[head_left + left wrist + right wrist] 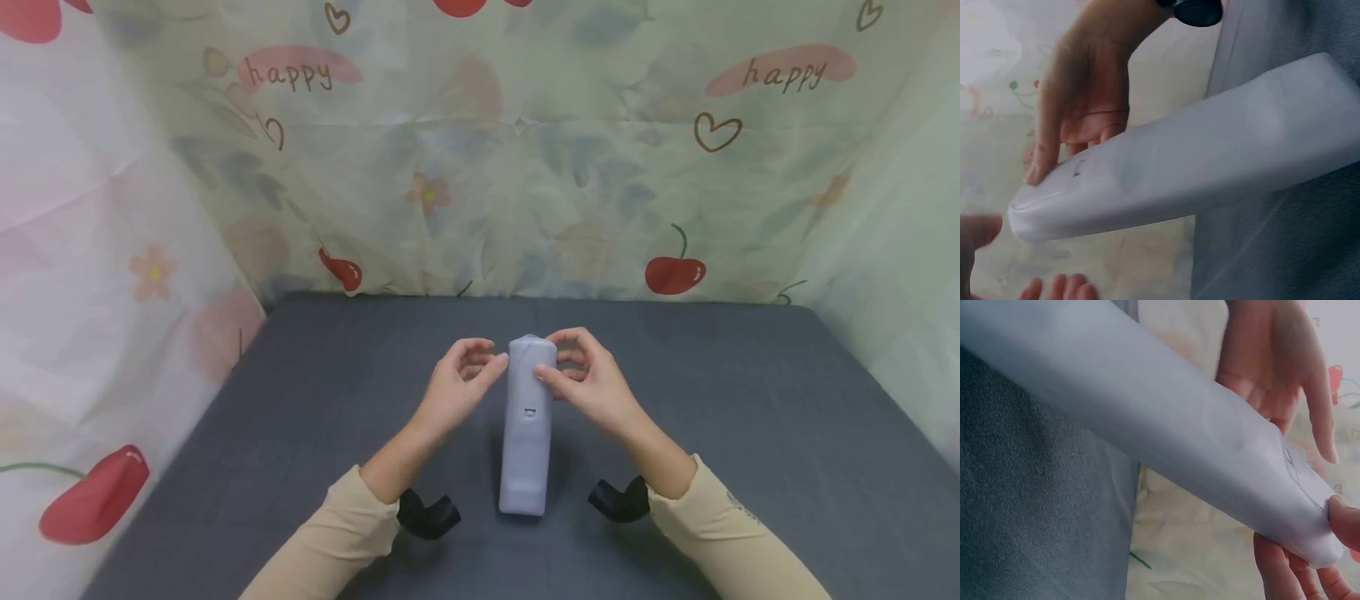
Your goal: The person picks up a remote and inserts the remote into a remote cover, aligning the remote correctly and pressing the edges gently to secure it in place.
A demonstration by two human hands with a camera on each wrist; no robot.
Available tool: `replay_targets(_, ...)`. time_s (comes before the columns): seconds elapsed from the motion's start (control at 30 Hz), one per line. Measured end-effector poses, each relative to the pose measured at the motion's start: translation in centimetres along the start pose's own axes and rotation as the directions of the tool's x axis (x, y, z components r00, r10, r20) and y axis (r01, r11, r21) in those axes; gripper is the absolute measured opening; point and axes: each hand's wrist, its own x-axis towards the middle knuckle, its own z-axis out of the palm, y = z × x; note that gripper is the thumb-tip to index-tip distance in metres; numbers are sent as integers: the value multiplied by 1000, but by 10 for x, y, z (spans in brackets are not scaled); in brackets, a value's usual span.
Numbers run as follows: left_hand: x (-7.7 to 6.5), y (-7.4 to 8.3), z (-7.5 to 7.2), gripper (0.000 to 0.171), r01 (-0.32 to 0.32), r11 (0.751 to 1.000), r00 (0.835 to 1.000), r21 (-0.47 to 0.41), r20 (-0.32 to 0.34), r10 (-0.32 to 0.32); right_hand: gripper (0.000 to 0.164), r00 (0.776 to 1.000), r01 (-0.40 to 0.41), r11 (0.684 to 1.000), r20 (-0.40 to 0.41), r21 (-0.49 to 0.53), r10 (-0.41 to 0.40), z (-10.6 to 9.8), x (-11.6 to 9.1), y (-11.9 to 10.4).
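A long, pale lavender object (527, 458) with rounded edges and a small rectangular slot stands near the middle in the head view, its far end raised off the table. My right hand (596, 379) pinches that far end from the right, thumb on the face turned to me. Along the lower right of the right wrist view, the right fingers (1279, 572) curl under the object. My left hand (459, 385) hovers just left of the far end, thumb and fingers apart. A gap parts it from the object in the left wrist view. What kind of object it is cannot be told.
A dark grey cloth-covered table (360, 358) lies under both arms. Printed fabric sheets (517, 167) hang behind and at the sides. Black wrist bands or mounts (431, 514) stick out inward from both cream sleeves.
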Motion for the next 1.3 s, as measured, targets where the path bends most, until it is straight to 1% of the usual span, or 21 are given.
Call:
replay_targets(0.03,0,-2,0,46,50,999,997,5,57,-50,41,1000,0,1000,-2,7,0,0,0,0)
replay_targets(0.07,-1,-4,1,52,86,996,990,11,112,-87,42,1000,-1,1000,-3,14,1,0,1,1)
replay_targets(0.1,-1,-5,2,57,109,994,981,18,159,-110,42,1000,1,1000,-2,17,-1,0,1,1)
replay_targets(0.13,-2,-7,3,61,117,993,973,23,198,-119,42,1000,1,1000,-3,19,-1,0,1,2)
replay_targets(0.2,-2,-9,5,64,93,995,964,34,246,-99,42,1000,5,1000,-4,16,-5,1,1,3)
replay_targets(0.27,-3,-10,7,63,46,998,964,38,261,-54,42,1000,5,1000,-5,14,-5,1,1,3)
replay_targets(0.37,-4,-10,9,59,-31,998,968,47,250,19,42,1000,-5,1000,-8,15,5,2,1,3)
replay_targets(0.47,-5,-10,10,58,-62,997,971,50,233,49,43,1000,-17,1000,-6,12,17,2,0,3)
replay_targets(0.57,-6,-10,11,58,-57,997,977,50,208,46,42,999,-9,1000,-39,9,9,-1,0,2)
replay_targets(0.7,-6,-9,11,58,-44,998,983,40,178,36,33,994,16,1000,-107,1,-16,-5,1,0)
replay_targets(0.83,-7,-10,12,58,-48,998,983,38,179,40,29,992,-3,1000,-130,-9,1,-6,2,-1)
replay_targets(0.97,-8,-10,13,58,-64,997,979,45,196,54,29,991,-26,1000,-131,2,26,-6,3,0)
replay_targets(1.03,-8,-9,13,58,-64,997,978,48,201,53,29,993,-28,1000,-118,10,29,-7,4,0)
replay_targets(1.2,-9,-9,13,57,-72,996,979,58,196,60,30,996,-30,1000,-79,3,30,-9,5,-1)
replay_targets(1.3,-9,-8,14,56,-81,995,980,66,189,67,30,997,-21,1000,-70,-18,20,-11,5,-3)
